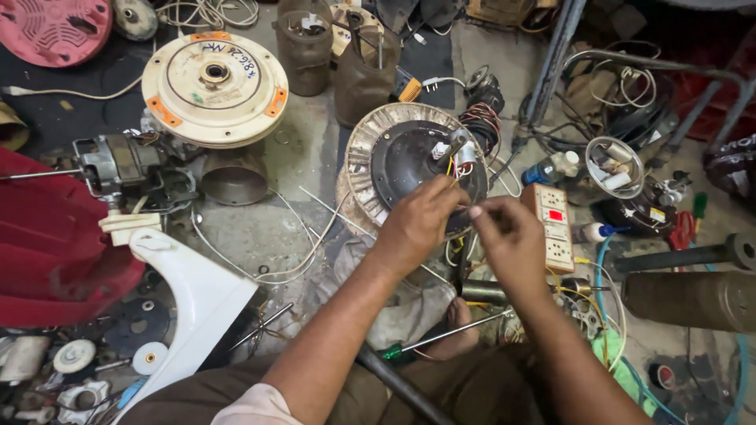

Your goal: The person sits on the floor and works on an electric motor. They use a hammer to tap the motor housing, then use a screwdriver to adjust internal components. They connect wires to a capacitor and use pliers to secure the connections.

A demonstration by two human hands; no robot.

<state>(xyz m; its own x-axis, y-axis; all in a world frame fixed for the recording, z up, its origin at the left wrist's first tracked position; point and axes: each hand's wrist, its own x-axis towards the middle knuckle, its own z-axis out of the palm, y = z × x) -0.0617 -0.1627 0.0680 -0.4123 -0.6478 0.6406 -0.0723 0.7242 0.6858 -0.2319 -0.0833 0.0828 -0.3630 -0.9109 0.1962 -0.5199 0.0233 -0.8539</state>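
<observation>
a: what is closest to the person?

b: a long screwdriver [445,337] with a green handle lies across the lap, just under the two arms.

a: and the hands?

b: the left hand [417,220] rests on the round dark fan motor [409,165]. its fingers are curled together on thin coloured wires [454,167] near the middle. the right hand [508,236] is just beside it. its finger and thumb are pinched together, maybe on a wire end, but it is too small to tell.

a: where is the motor?

b: on the floor, right in front of the person.

a: what is near it?

b: a cream switch board [555,228] with a red button sits to the right. farther back on the left lies a cream round fan motor [214,88]. a brown jar [304,43] stands far behind.
</observation>
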